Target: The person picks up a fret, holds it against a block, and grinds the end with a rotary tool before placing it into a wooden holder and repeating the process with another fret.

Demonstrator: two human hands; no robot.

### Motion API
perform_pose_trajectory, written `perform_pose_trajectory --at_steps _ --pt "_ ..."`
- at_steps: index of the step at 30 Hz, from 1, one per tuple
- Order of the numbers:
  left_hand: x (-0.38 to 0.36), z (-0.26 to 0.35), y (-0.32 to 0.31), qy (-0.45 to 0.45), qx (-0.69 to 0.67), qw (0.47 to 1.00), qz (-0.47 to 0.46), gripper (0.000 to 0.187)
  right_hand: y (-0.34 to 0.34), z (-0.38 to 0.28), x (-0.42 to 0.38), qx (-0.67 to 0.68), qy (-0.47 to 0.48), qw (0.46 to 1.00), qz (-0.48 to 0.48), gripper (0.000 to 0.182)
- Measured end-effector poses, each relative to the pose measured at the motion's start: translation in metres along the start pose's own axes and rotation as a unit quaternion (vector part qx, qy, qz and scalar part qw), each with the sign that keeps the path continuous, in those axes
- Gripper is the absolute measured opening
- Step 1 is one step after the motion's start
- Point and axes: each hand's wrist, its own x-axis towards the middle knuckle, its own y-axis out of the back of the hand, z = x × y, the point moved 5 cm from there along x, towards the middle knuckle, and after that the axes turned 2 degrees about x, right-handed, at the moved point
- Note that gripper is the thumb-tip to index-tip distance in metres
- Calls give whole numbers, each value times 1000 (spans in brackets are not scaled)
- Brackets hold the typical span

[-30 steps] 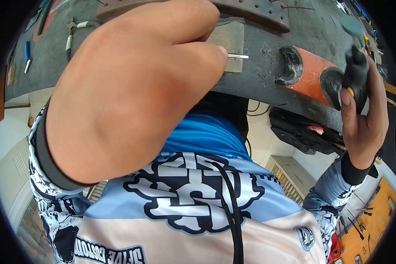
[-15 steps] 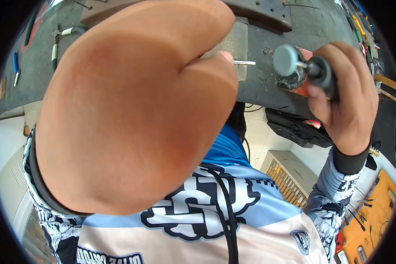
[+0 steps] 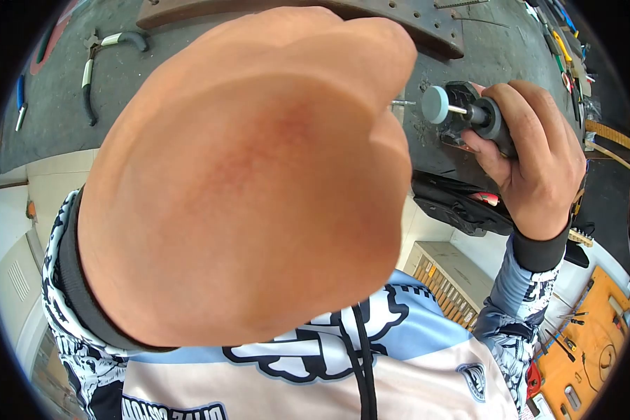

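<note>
My left hand (image 3: pixel 252 182) is very close to the camera and fills much of the view. Its fingers are pinched together, and the tip of a thin metal piece (image 3: pixel 403 103) sticks out to the right of them; the rest of that piece is hidden by the hand. On the right, my right hand (image 3: pixel 542 161) grips a dark rotary tool (image 3: pixel 495 126). A pale blue-green grinding wheel (image 3: pixel 435 105) sits on the tool's shaft, facing left, a small gap away from the metal tip.
Pliers (image 3: pixel 91 66) and a blue-handled tool (image 3: pixel 20 101) lie on the dark workbench (image 3: pixel 56 129) at left. A drilled brown metal bar (image 3: pixel 427 24) lies at the back. Below the edge are a black bag (image 3: pixel 458 203) and a drawer cabinet (image 3: pixel 444 280).
My left hand has shifted right with the thin metal piece. My right hand has come slightly left with the rotary tool, so the gap between wheel and metal tip is smaller.
</note>
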Motion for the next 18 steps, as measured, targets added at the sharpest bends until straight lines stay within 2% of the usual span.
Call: perform_pose_trajectory --at_steps 2,4,10,13,18 --pt "0 0 -2 1 9 1000 -11 33 0 0 0 -2 1 1000 3 43" --pt "-2 -1 -3 -9 -20 999 48 33 -1 1 1 -3 2 1000 6 42" --pt "3 3 -5 -26 5 1000 10 34 -1 2 -3 -10 3 1000 5 42" --pt "2 7 -6 -55 -14 997 57 37 -1 2 -5 -13 3 1000 1 42" --pt "2 8 -4 -56 -18 998 33 37 -1 0 -3 -9 4 1000 0 43"
